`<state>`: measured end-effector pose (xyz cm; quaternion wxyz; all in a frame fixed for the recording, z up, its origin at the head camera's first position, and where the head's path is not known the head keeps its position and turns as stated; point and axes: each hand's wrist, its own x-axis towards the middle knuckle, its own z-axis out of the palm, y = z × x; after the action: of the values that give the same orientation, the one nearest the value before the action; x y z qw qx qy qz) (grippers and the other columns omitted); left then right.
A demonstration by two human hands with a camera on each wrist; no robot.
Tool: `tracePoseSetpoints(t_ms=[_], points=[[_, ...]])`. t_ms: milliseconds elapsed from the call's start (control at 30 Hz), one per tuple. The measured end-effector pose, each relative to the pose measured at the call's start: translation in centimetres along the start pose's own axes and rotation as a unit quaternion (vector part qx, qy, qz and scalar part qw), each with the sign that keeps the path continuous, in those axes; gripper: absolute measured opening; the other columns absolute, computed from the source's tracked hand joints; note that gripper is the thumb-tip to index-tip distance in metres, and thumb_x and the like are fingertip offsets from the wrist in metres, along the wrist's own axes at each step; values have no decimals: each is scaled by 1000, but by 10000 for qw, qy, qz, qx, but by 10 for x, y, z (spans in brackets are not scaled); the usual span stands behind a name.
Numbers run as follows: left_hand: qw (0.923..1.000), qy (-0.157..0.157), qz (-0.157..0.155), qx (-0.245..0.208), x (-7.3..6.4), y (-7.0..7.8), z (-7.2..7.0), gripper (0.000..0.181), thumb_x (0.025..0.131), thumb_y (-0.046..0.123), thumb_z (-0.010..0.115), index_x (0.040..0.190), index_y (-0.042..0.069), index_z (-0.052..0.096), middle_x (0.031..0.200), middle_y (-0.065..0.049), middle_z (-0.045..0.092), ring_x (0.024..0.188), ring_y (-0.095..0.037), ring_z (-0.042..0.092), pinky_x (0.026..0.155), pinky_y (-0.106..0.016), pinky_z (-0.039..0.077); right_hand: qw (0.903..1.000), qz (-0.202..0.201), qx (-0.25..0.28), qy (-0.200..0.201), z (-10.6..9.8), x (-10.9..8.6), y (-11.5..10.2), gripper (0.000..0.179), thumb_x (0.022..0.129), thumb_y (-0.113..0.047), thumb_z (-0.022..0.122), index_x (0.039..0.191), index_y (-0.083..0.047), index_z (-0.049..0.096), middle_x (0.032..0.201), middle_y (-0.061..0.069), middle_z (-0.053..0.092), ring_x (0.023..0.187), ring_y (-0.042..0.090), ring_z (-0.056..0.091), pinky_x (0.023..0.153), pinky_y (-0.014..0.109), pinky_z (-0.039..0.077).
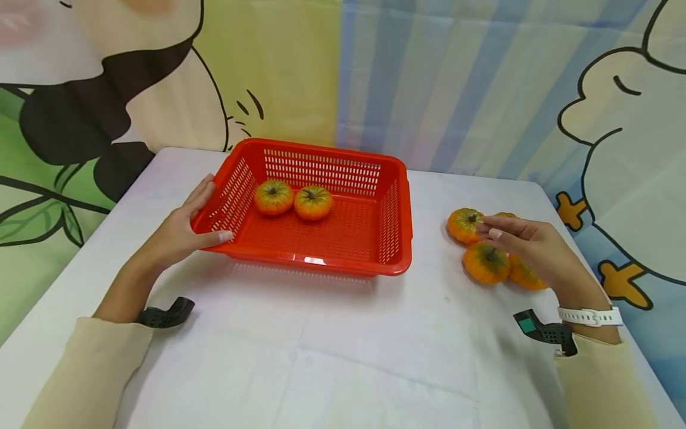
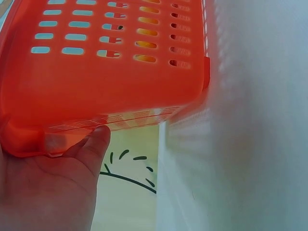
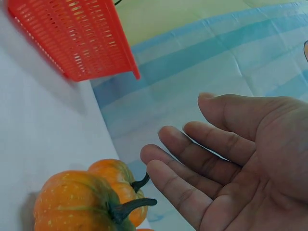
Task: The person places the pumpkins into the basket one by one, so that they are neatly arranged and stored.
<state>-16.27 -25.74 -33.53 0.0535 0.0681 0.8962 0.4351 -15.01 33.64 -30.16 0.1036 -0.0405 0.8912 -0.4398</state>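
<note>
Desk [image 1: 332, 345], white-covered, backed by a cartoon curtain [image 1: 455, 83] in yellow, blue and green.

Basket [image 1: 316, 205], red, slotted plastic, set toward the far left of the middle; near left corner gripped by the left hand [image 1: 184, 229], thumb curled over the rim, fingers along the outer wall. Seen from the left wrist, thumb pressed under the basket [image 2: 110, 72] lip, palm of the left hand [image 2: 48, 187] below it.

Two pumpkins inside the basket, side by side and touching, near the back wall: left pumpkin [image 1: 273, 197], right pumpkin [image 1: 313, 202], both upright, stems up.

Loose pumpkins on the desk to the right of the basket, well apart from it, clustered close together: far pumpkin [image 1: 464, 225], near pumpkin [image 1: 485, 263], and a third pumpkin [image 1: 525, 275] largely hidden behind the right hand [image 1: 527, 244]; a sliver of a fourth pumpkin [image 1: 505, 214] visible behind the fingers.

Right hand hovered over that cluster, fingers straight and loosely spread, holding nothing; fingertips just above the stem of the far pumpkin. From the right wrist, right hand [image 3: 231, 163] open, palm showing, two pumpkins [image 3: 77, 202] just beside the fingertips, contact not clear.

White watch [image 1: 589, 316] on the right wrist; cream sleeves [image 1: 86, 369] on both arms.
</note>
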Motion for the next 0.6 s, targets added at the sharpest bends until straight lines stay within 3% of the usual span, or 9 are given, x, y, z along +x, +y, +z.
tracePoseSetpoints(t_ms=[67,333,600], points=[[10000,-29,23,-18,3,0,3,103,83,31,75,156,24,3,161,15,-5,148,-25,4,96,-55,42,10000,-17,0,62,0,-5,6,55,98,-41,55,141,-6,51,123,-1,66,110,-1,56,86,12,46],[10000,-16,39,-43,4,-2,7,103,83,30,75,156,25,4,161,15,-4,148,-25,5,96,-55,43,9991,-318,-109,266,-6,-11,19,45,100,-32,56,137,-6,56,118,0,68,105,5,63,84,15,50],[10000,26,30,-19,0,-1,1,103,83,30,75,156,27,3,160,18,-4,148,-24,5,95,-54,43,9988,-202,-160,413,-14,-7,22,46,99,-35,56,136,-7,57,117,-6,68,103,8,65,82,17,51]])
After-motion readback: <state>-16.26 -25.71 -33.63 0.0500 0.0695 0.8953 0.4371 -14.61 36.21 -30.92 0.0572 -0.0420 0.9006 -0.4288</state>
